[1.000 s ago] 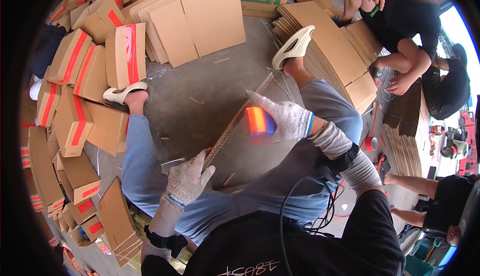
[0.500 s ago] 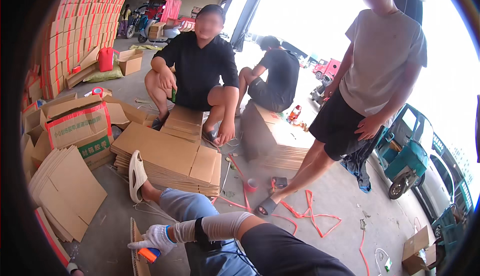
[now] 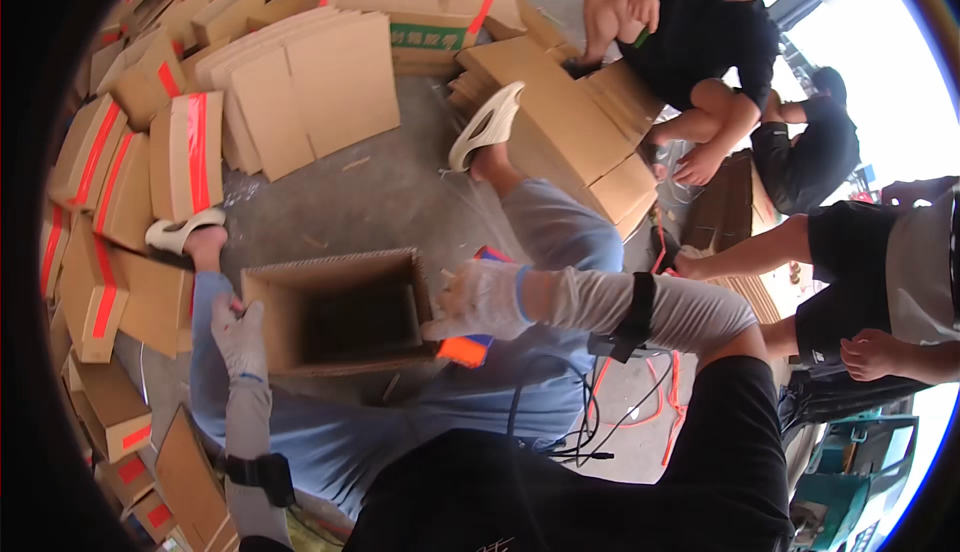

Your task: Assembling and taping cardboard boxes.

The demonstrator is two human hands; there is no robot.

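Observation:
An open cardboard box (image 3: 283, 324) stands between my knees, its mouth facing up and its inside dark. My left hand (image 3: 240, 340), in a pale glove, grips the box's left wall with the fingers bent at the edge. At the box's right side is my right hand (image 3: 488, 300), in a white glove and blurred by motion. It is closed on an orange-and-blue tape dispenser (image 3: 465, 351), which shows partly above and below the hand. The fingertips of this hand reach close to the box's right wall; whether they touch it I cannot tell.
Boxes with red tape (image 3: 188, 157) crowd the left side. Flat cardboard sheets (image 3: 320, 92) lean ahead, and a stack of flattened boxes (image 3: 550, 117) lies beyond my right foot. A person (image 3: 700, 32) squats by that stack; another stands at right (image 3: 850, 272). Black cables (image 3: 585, 422) hang beside my right thigh.
My view has swung down and to the left. My left hand and the open box, held upright between my knees, now show. My right hand still holds the tape dispenser, now at the box's right side.

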